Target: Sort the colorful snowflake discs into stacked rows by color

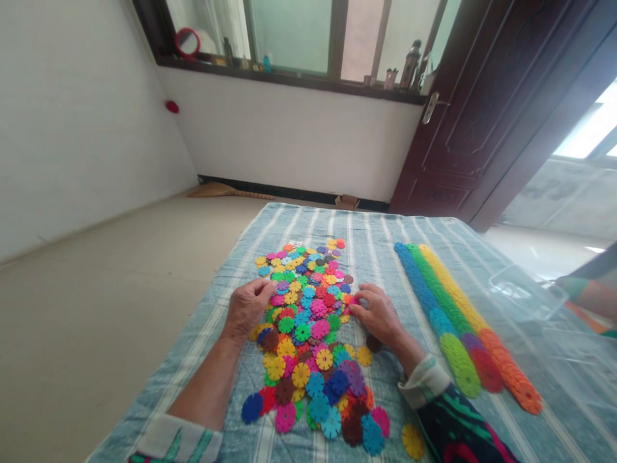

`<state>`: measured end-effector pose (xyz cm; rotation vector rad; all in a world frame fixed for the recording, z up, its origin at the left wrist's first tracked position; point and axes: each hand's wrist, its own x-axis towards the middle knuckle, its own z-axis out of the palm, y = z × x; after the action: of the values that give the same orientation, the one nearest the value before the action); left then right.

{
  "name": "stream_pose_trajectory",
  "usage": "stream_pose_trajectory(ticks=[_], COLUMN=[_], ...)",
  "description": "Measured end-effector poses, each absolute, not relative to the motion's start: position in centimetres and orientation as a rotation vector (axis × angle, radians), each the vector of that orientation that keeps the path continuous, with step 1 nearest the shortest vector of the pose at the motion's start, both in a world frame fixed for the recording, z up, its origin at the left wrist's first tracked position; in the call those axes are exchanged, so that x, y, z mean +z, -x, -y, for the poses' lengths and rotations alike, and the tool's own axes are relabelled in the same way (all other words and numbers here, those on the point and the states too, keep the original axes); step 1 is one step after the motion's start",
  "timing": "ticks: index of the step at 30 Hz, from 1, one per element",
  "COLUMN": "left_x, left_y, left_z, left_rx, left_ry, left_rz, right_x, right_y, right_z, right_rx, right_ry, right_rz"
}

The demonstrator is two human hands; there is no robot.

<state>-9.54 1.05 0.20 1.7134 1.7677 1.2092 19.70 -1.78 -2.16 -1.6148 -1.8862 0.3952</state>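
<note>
Many colourful notched plastic discs point(302, 332) lie in a loose pile on a striped cloth. At the pile's left edge is my left hand point(247, 310), its fingers curled together beside a purple disc point(283, 285); whether they hold anything is hidden. My right hand point(378, 314), on the right side of the pile, has thumb and fingers closed on a pink disc point(354, 301). To the right, overlapping discs form long rows: a blue row point(419, 283) ending in light green, a green row point(441, 289) ending in purple and red, and a yellow row point(456, 292) ending in orange.
The blue-and-white striped cloth point(371, 238) covers the table. Clear plastic containers point(527, 292) stand at its right edge. Beyond are a dark red door point(486, 96), a window sill point(299, 80) with bottles and a round mirror, and a broom point(216, 190) on the floor.
</note>
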Motion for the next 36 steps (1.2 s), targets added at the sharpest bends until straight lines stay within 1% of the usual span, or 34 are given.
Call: stream_pose_trajectory(ticks=[6,11,25,36], left_x=[0.2,0.3,0.54,0.54], left_y=[9.55,9.5,9.37,9.31], left_z=[-1.14,-1.13,-1.09,-1.17], left_rx=[1.189,1.19,1.174,1.178], left_ry=[-1.708,-1.711,-1.727,-1.731], left_rz=[-1.771,-1.777,-1.808,-1.808], right_x=[-2.2,-2.11,-2.23,-2.16], right_y=[-20.79,-20.79,-20.02,-19.96], right_z=[1.95,2.32,2.23,2.31], right_rx=[0.47,0.47,0.293,0.231], right_ry=[1.574,1.496,1.413,1.318], right_rz=[1.778,1.825,1.966,2.048])
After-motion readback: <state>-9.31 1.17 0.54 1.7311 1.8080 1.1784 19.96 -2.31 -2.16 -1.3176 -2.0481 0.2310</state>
